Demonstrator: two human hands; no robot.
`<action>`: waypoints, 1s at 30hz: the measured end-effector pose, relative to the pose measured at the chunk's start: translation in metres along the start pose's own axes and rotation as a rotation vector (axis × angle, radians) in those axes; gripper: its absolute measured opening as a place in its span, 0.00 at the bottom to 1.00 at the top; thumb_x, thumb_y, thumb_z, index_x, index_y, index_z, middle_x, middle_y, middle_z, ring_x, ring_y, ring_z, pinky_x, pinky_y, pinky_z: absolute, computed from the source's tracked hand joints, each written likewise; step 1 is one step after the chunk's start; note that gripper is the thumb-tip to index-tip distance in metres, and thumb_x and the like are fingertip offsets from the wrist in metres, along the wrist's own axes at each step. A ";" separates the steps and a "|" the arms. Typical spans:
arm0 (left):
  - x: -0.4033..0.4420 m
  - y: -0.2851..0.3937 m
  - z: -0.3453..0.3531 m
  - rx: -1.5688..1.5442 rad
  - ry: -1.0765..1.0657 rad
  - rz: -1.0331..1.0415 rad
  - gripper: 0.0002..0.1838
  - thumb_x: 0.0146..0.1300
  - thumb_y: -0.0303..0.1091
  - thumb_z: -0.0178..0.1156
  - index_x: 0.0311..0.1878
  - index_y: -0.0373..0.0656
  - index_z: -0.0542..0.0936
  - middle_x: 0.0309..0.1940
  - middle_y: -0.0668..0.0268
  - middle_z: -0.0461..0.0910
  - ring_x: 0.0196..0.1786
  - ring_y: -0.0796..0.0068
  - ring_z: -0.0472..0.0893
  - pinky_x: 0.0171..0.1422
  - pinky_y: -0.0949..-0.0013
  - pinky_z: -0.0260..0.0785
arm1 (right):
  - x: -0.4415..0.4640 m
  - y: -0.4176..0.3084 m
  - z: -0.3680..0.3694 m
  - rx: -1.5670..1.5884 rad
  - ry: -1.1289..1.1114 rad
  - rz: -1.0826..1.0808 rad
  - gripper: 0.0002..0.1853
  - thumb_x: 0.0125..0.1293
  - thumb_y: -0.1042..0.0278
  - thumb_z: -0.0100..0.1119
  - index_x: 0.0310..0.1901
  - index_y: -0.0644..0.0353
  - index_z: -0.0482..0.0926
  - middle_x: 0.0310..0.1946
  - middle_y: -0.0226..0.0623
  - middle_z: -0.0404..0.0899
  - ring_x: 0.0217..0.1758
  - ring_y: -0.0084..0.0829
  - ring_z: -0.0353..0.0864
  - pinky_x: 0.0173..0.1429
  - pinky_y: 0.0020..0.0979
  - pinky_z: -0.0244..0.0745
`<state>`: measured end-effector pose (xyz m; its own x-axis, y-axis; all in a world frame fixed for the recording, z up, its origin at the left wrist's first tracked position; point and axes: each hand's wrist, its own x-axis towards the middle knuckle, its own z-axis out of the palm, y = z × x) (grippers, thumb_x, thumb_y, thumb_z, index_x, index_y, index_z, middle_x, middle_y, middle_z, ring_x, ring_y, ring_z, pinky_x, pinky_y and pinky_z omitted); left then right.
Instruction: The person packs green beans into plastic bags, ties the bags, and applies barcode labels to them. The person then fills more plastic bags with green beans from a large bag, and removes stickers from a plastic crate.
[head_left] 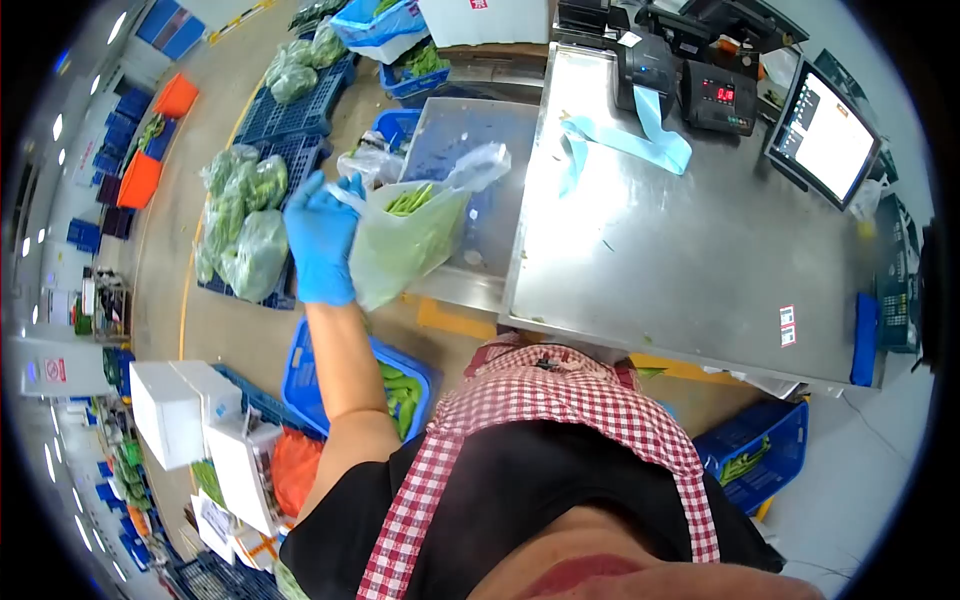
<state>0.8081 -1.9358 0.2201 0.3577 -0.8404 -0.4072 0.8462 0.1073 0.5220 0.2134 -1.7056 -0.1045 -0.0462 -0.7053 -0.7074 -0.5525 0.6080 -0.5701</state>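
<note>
My left hand (322, 240), in a blue glove, is closed on the handle of a translucent plastic bag (405, 255) and holds it up at the left of the metal counter. Slim green vegetables (408, 201) show at the bag's open mouth; their exact kind is hard to make out. The bag's other handle (480, 165) stands loose to the right. Behind the bag is a shallow grey tray (440, 125). My right hand is out of view.
The steel counter (640, 260) carries a light-blue strip (640, 140), a scale display (718, 97) and a screen (822, 130). Blue crates (300, 375) of vegetables stand below. Bagged greens (240, 215) lie on blue pallets at left, near white foam boxes (175, 410).
</note>
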 end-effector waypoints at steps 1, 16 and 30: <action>0.007 -0.004 0.001 -0.050 0.046 -0.041 0.14 0.57 0.33 0.49 0.39 0.28 0.70 0.36 0.49 0.73 0.44 0.56 0.72 0.53 0.57 0.65 | -0.001 0.000 0.017 -0.038 -0.030 0.041 0.09 0.56 0.66 0.54 0.31 0.62 0.78 0.24 0.35 0.77 0.27 0.24 0.72 0.34 0.27 0.67; 0.142 -0.092 -0.229 0.429 0.272 -0.226 0.10 0.50 0.29 0.60 0.38 0.44 0.74 0.32 0.69 0.74 0.33 0.75 0.74 0.42 0.71 0.66 | 0.040 -0.067 0.060 -0.066 0.095 0.017 0.14 0.55 0.60 0.51 0.35 0.61 0.78 0.27 0.43 0.78 0.28 0.30 0.74 0.36 0.33 0.69; 0.115 -0.096 -0.164 0.610 0.265 0.017 0.27 0.50 0.31 0.64 0.54 0.39 0.67 0.47 0.62 0.72 0.46 0.66 0.74 0.48 0.64 0.68 | -0.022 -0.104 0.078 0.029 0.044 0.252 0.12 0.54 0.63 0.55 0.35 0.61 0.79 0.28 0.43 0.79 0.28 0.30 0.75 0.37 0.31 0.69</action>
<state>0.8329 -1.9551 0.0002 0.5201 -0.6736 -0.5251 0.4919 -0.2663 0.8289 0.3371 -1.7254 -0.0623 -0.2161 -0.5449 -0.8102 -0.4951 0.7764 -0.3900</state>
